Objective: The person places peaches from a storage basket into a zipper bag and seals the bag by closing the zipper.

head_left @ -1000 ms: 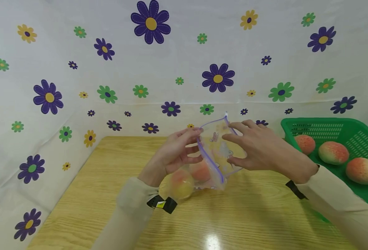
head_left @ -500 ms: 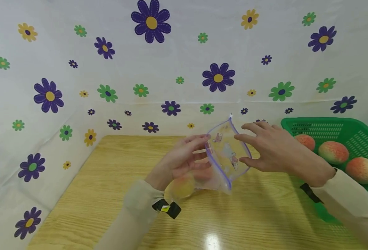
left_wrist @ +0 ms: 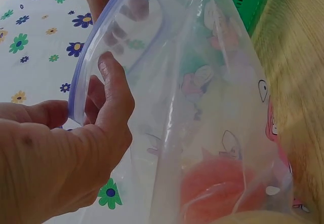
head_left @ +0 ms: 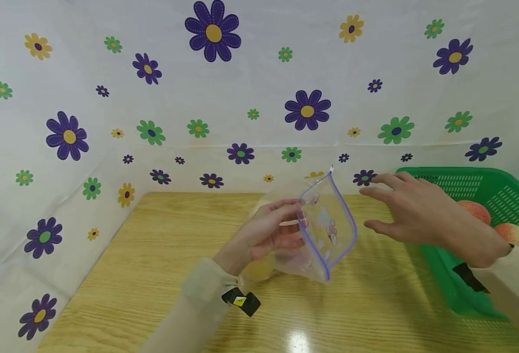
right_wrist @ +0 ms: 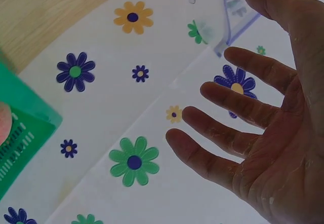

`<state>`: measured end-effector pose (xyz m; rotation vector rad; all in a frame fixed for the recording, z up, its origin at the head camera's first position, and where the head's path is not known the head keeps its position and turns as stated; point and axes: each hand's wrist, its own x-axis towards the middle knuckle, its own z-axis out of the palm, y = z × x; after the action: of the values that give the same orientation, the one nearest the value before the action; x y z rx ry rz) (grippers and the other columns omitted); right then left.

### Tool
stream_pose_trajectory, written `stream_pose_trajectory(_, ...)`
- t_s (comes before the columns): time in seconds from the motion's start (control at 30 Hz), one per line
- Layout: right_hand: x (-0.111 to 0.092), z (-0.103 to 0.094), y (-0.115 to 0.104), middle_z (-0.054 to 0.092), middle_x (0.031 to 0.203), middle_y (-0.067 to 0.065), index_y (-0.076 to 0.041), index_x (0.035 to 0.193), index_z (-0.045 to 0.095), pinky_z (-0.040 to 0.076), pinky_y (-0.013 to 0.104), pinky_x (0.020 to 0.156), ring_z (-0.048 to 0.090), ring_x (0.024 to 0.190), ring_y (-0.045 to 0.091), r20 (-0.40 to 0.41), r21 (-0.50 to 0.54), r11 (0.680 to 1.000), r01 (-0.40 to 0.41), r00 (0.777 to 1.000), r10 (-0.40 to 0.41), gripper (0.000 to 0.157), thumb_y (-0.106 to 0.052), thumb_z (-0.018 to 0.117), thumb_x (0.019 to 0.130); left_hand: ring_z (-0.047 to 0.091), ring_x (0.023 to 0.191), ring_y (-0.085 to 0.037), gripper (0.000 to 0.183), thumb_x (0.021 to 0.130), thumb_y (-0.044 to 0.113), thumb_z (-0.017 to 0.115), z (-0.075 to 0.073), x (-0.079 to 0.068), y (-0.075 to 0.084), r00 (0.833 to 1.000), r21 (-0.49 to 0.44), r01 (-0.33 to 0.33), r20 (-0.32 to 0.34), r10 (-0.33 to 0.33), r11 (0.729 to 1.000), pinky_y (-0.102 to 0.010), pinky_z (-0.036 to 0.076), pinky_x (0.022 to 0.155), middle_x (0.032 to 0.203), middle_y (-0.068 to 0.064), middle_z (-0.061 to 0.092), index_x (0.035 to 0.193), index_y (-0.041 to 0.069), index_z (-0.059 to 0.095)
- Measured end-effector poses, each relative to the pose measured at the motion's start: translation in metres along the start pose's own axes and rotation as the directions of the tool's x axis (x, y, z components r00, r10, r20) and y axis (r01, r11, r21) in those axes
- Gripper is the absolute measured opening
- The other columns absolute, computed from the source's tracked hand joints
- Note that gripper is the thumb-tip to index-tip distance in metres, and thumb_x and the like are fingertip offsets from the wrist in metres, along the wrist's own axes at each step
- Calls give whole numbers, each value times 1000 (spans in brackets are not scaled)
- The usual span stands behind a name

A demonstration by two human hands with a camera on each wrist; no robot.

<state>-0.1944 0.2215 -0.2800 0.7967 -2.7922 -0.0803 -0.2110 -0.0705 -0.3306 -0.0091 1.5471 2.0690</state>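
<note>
A clear zip bag (head_left: 325, 230) with a purple-blue rim and cartoon prints stands with its mouth spread toward the right. My left hand (head_left: 268, 230) pinches the rim between thumb and fingers, as the left wrist view also shows. Peach-like fruit lies in the lower part of the bag; a red peach (left_wrist: 217, 188) shows through the plastic in the left wrist view. My right hand (head_left: 427, 211) is apart from the bag, over the near left side of the green basket, with fingers spread and holding nothing. In the right wrist view its palm (right_wrist: 288, 148) is bare.
A green plastic basket (head_left: 440, 289) stands at the right, with peaches (head_left: 517, 236) inside, partly hidden by the right arm. Under everything lies a wood-grain table (head_left: 162, 255). A white flower-print cloth (head_left: 241, 88) rises behind and at the left.
My right hand has left the bag's rim and moved right to the basket. The left hand and bag have shifted slightly right and toward me, the grip on the rim kept.
</note>
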Motion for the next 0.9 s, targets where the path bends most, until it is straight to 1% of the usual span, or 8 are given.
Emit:
stream_pose_trajectory(0.13, -4, 3, 10, 63, 135, 22, -14, 134, 67, 54, 66, 93, 62, 116, 46, -6, -5, 1000, -10, 1000, 10, 63, -46, 82, 82, 65, 93, -15, 33, 106, 26, 56, 1, 1, -2, 1000, -24, -3, 5, 3, 1000, -33, 64, 74, 109, -2, 62, 138, 14, 57)
stream_pose_trajectory(0.27, -9, 5, 19, 62, 136, 24, -14, 136, 65, 52, 67, 93, 61, 118, 48, 9, -15, 999, -29, 1000, 29, 65, -48, 81, 83, 65, 94, -16, 33, 107, 26, 55, 2, 2, -3, 1000, -43, -2, 9, 3, 999, -34, 64, 73, 109, -2, 63, 138, 16, 56)
stream_pose_trajectory(0.43, -16, 7, 32, 61, 136, 26, -13, 136, 65, 54, 68, 89, 60, 117, 50, 29, -24, 997, -68, 997, 69, 65, -49, 80, 84, 65, 95, -16, 34, 107, 25, 55, 2, 2, -4, 1000, -67, 6, 10, -5, 998, -35, 64, 74, 111, -3, 62, 140, 17, 54)
stream_pose_trajectory(0.67, -24, 11, 49, 61, 134, 28, -10, 137, 64, 54, 67, 86, 60, 114, 52, 64, -17, 995, -101, 993, 102, 68, -49, 80, 84, 63, 99, -17, 35, 107, 24, 55, 1, 3, -3, 999, -100, 16, 33, -12, 995, -34, 63, 75, 116, -4, 59, 141, 18, 53)
stream_pose_trajectory(0.83, -28, 14, 59, 59, 136, 29, -11, 140, 61, 52, 70, 86, 56, 118, 54, 104, -22, 985, -169, 980, 170, 74, -57, 77, 84, 63, 101, -17, 35, 107, 23, 55, 0, 3, -4, 999, -109, 19, 37, -15, 994, -33, 63, 74, 118, -4, 58, 141, 19, 53)
stream_pose_trajectory(0.9, -30, 14, 63, 57, 137, 29, -10, 141, 61, 52, 70, 84, 55, 119, 55, 121, -20, 981, -194, 973, 195, 75, -58, 76, 84, 63, 102, -17, 35, 106, 23, 56, 0, 3, -4, 999, -114, 20, 36, -16, 993, -33, 62, 74, 117, -3, 58, 141, 19, 53)
